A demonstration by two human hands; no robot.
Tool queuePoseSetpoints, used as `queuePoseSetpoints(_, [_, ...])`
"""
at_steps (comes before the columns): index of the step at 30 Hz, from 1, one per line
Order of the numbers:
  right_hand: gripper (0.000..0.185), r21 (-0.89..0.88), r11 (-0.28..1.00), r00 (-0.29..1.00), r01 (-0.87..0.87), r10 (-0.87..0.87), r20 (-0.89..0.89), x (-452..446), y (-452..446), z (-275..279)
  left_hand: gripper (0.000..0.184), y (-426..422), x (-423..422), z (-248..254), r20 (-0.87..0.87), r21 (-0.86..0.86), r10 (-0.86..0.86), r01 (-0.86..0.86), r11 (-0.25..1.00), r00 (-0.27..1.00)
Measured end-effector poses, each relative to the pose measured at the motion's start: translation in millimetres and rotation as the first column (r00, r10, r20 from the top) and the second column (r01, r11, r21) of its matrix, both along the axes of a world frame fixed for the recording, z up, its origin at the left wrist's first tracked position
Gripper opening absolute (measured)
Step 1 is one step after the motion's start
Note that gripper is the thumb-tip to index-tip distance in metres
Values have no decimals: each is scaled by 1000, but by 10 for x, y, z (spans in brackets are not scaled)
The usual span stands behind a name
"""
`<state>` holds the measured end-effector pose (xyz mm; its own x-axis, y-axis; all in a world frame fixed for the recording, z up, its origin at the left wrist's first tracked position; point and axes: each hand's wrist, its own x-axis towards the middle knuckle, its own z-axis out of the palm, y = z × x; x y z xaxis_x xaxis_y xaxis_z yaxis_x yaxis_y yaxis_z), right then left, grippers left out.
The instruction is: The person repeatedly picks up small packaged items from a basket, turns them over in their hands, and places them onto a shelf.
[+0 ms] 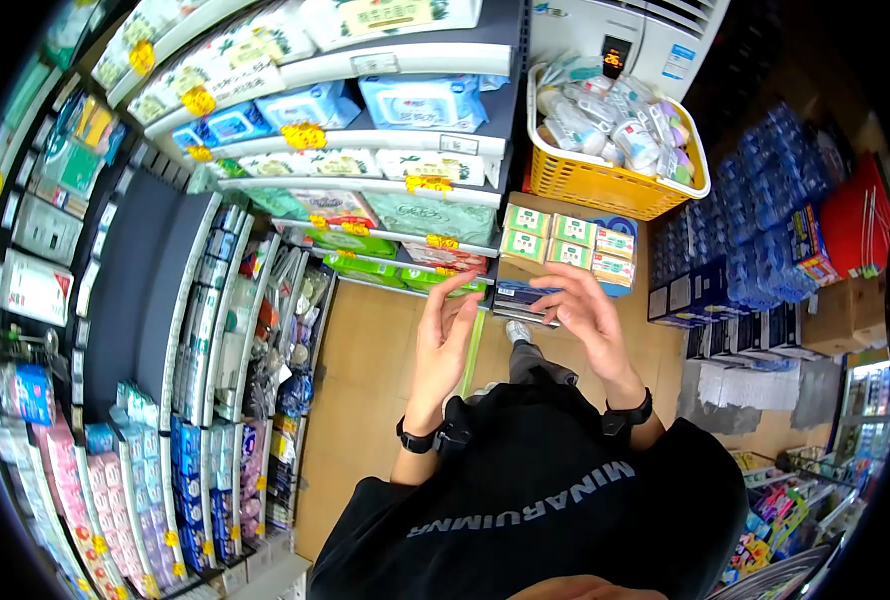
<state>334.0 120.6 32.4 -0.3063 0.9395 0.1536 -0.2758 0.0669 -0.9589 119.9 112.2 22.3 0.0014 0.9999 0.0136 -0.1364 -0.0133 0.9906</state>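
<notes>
Both of my hands are raised in front of my chest, apart from each other, with bare air between them. My left hand (446,335) has its fingers curved and spread from the thumb, holding nothing. Opposite it, my right hand (582,312) is also open, its fingers loosely bent toward the left one. A dark band sits on each wrist. Beyond the hands, green packs (360,267) lie on the lowest shelf, and stacked boxed packs (550,237) stand near my right fingers without being touched.
A yellow basket (605,185) full of bottles stands before a white appliance (655,40). Shelves of blue wipe packs (420,101) rise ahead; a dark shelf (145,290) runs along the left. Bundled blue bottles (765,200) and a cardboard box (845,315) are at right. Tan floor (365,400) lies below.
</notes>
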Motion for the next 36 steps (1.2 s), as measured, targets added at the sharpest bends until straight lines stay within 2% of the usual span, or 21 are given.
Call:
queuePoseSetpoints(5, [46, 51, 990, 991, 134, -134, -6, 330, 244, -46, 33, 611, 323, 73, -85, 77, -175, 182, 980, 981])
queuePoseSetpoints(9, [45, 58, 974, 975, 220, -219, -27, 571, 504, -63, 31, 1102, 719, 294, -153, 103, -136, 153, 983, 979])
queuePoseSetpoints(10, [45, 63, 968, 970, 242, -240, -31, 618, 577, -32, 32, 1278, 815, 260, -237, 236, -104, 161, 958, 966])
queuePoseSetpoints(13, [44, 81, 957, 960, 278, -274, -60, 763, 820, -23, 32, 1734, 1070, 233, -223, 191, -164, 208, 959, 961])
queuePoseSetpoints(14, [44, 89, 954, 958, 286, -282, -62, 812, 901, -15, 30, 1946, 1165, 145, -182, 211, -159, 196, 958, 970])
queuePoseSetpoints(19, [46, 102, 957, 962, 271, -265, -72, 1036, 1267, -25, 31, 2811, 1498, -11, -306, 305, -10, 108, 946, 952])
queuePoseSetpoints(21, [46, 88, 961, 963, 263, -256, -84, 1115, 1382, -15, 32, 3118, 1598, -50, -377, 397, 85, 78, 915, 922])
queuePoseSetpoints(23, [48, 94, 962, 964, 258, -250, -84, 1189, 1483, -27, 33, 3386, 1703, -116, -374, 380, 102, 52, 924, 922])
queuePoseSetpoints(25, [50, 102, 966, 970, 239, -231, -80, 1267, 1590, -39, 34, 3603, 1781, -145, -473, 444, 211, 24, 896, 856])
queuePoseSetpoints(26, [52, 100, 967, 971, 233, -226, -75, 1303, 1644, -30, 34, 3695, 1805, -163, -471, 410, 169, 46, 911, 866])
queuePoseSetpoints(36, [51, 62, 979, 979, 194, -190, -73, 1545, 2017, -139, 37, 4256, 2018, -374, -552, 355, 158, 60, 933, 819])
